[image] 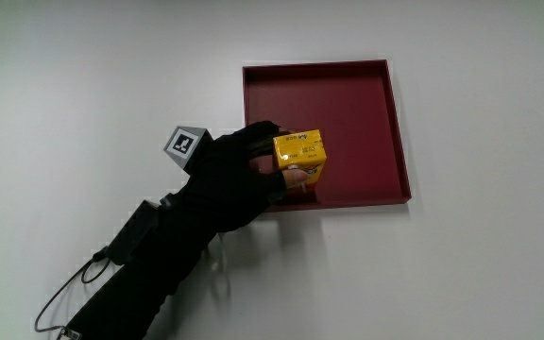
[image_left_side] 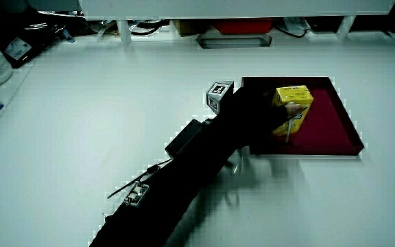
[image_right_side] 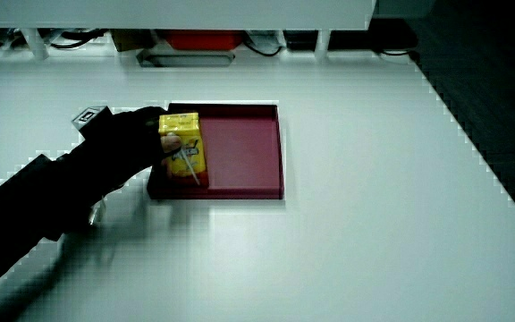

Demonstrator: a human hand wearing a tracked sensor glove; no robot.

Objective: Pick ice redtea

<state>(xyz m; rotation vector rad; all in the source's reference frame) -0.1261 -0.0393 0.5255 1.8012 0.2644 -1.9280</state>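
Black-sleeved forearm (image: 130,274) reaches in from the person's edge of the table, with a thin cable trailing beside it, and ends in the gloved hand (image: 229,179), which rests at the corner of the red tray nearest the person. Its fingers are wrapped around the yellow carton (image: 300,156), with a thumb tip pressed on the carton's face, so the grip is closed on the carton. On the back of the hand sits the patterned cube (image: 184,144), its marked face turned upward.

Within that grasp, the carton stands upright inside the tray's near corner, close to the wall; whether its base touches the tray floor or is lifted slightly cannot be told. It is a small rectangular drink box, bright yellow with dark print on its top and an orange-red band low on its side. In both side views a straw lies slanted across its front face (image_left_side: 292,110) (image_right_side: 182,150).

Around it, the red tray (image: 352,90) is shallow, square and low-walled, and holds nothing but the carton. It lies on the pale table (image: 83,76).
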